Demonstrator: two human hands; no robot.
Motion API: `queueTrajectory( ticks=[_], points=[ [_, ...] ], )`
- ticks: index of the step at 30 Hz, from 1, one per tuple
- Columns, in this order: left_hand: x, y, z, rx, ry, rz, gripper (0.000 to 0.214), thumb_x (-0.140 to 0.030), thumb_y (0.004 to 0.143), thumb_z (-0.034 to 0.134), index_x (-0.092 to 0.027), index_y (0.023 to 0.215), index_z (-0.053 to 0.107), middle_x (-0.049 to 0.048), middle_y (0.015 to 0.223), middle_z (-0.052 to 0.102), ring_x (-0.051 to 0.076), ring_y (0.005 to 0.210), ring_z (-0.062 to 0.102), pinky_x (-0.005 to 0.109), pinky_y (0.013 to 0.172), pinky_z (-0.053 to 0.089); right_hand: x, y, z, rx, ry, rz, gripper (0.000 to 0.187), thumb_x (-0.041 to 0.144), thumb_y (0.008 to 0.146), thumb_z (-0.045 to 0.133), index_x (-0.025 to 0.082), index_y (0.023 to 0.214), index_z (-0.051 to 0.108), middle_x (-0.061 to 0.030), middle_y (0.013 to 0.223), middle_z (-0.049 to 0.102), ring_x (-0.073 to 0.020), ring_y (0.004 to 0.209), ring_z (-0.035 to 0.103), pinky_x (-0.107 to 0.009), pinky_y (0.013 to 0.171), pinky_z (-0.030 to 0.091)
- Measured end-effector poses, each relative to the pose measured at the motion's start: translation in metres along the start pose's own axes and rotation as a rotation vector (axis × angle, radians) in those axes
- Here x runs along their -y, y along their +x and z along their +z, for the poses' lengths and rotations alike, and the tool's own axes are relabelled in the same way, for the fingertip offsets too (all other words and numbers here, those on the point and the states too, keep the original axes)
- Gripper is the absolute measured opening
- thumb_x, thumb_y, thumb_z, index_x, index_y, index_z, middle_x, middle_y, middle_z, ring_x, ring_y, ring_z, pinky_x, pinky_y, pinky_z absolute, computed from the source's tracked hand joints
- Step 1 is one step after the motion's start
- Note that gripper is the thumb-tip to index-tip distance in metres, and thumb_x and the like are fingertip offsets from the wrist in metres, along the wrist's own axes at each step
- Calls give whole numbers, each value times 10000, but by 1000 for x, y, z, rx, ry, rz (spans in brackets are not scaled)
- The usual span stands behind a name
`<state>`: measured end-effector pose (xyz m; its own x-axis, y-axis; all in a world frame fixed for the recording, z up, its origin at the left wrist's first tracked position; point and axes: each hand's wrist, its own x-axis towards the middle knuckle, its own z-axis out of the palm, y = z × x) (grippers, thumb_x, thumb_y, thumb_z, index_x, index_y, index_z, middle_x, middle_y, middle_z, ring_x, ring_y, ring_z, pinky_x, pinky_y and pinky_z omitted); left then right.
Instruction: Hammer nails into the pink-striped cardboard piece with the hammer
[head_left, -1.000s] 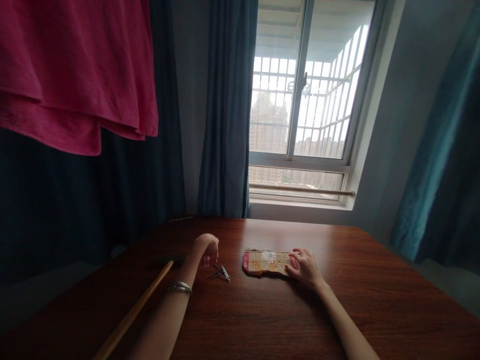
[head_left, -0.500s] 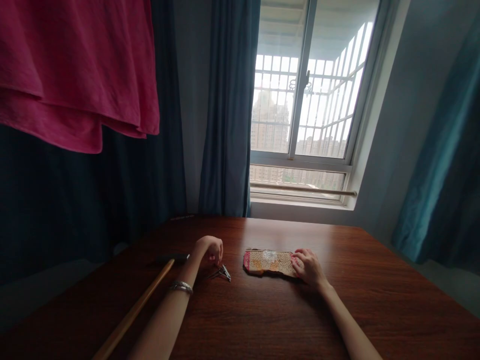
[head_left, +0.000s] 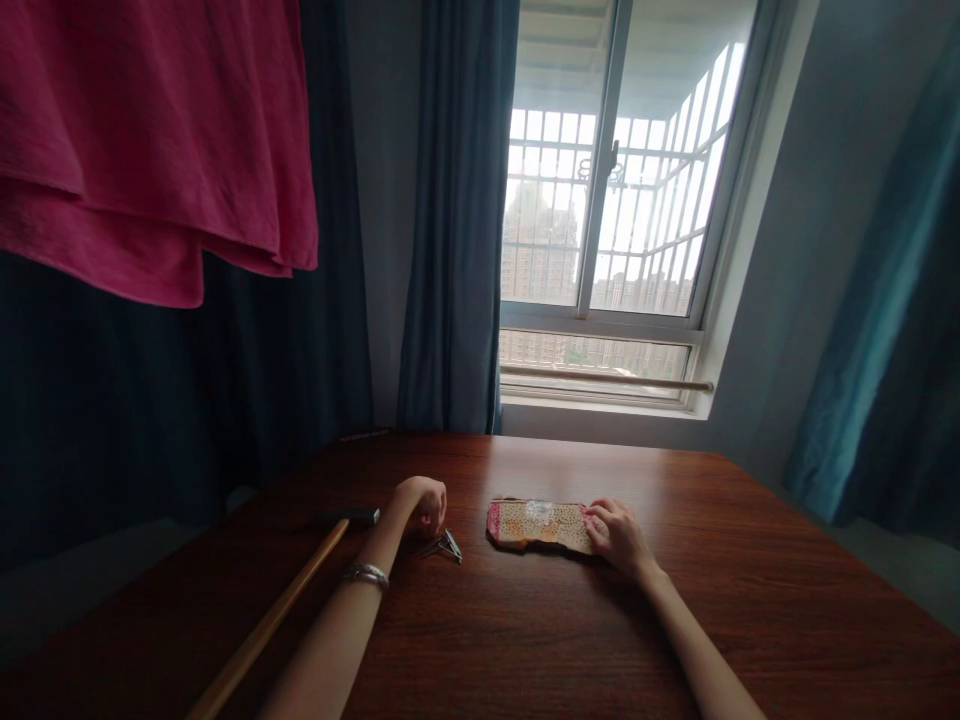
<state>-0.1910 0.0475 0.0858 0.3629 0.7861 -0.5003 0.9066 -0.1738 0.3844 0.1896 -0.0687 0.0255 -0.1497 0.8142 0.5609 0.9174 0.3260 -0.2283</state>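
Note:
A worn wooden board [head_left: 551, 530], dotted with small holes and pink at its ends, lies flat on the table. My right hand [head_left: 619, 535] rests on the board's right end, its fingers bent slightly and spread over the top. To the left, a small pile of nails [head_left: 451, 546] lies beneath my left hand [head_left: 427, 503]. The left fingers are curled down and closed beside the nails; what they hold, if anything, is hidden. Left of that forearm lies a hammer [head_left: 330, 540] with a dark metal head and long wooden handle.
The brown wooden table [head_left: 495, 640] spans the lower view. Behind it are a barred window [head_left: 600, 220] and a blue curtain [head_left: 461, 250]. A pink cloth [head_left: 157, 150] hangs at upper left. Another blue curtain [head_left: 862, 380] hangs at right.
My left hand has dipped slightly and its fingers have curled in more beside the nails. The right hand and the board stay in place.

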Motion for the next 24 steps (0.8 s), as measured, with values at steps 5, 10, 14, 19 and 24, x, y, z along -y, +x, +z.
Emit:
queueTrajectory(
  ticks=[5,10,14,19,24],
  points=[
    [8,11,-1,188,-82,-74,176,-202,383,741,-143,522,652,46,506,574,133,447,478,231,409,354,0,0,0,9,0,10,225,275,794,459,251,901,656,-50,948,631,-211,904,545,-347,815,392],
    [8,10,2,227,-126,-64,161,-192,386,733,-135,503,639,27,453,530,113,418,433,229,401,340,-1,0,2,7,0,6,220,277,793,459,245,890,654,-48,941,632,-207,899,548,-342,813,394],
    [5,5,2,220,-188,-25,124,-168,409,700,-126,489,616,23,449,526,105,417,429,227,403,347,-1,0,0,7,2,7,222,280,793,457,246,891,653,-52,949,631,-213,909,548,-345,812,396],
    [4,0,-6,187,-267,99,119,-206,481,664,-124,541,601,1,454,529,102,430,456,211,421,379,0,0,0,2,12,7,231,261,799,442,246,890,653,-52,945,633,-208,904,554,-342,809,402],
    [-6,0,-11,195,-434,307,134,-224,536,647,-131,605,580,8,526,581,120,460,527,230,471,440,-1,0,3,-1,28,3,221,259,802,446,248,890,649,-48,936,628,-203,899,554,-335,794,413]
  ],
)
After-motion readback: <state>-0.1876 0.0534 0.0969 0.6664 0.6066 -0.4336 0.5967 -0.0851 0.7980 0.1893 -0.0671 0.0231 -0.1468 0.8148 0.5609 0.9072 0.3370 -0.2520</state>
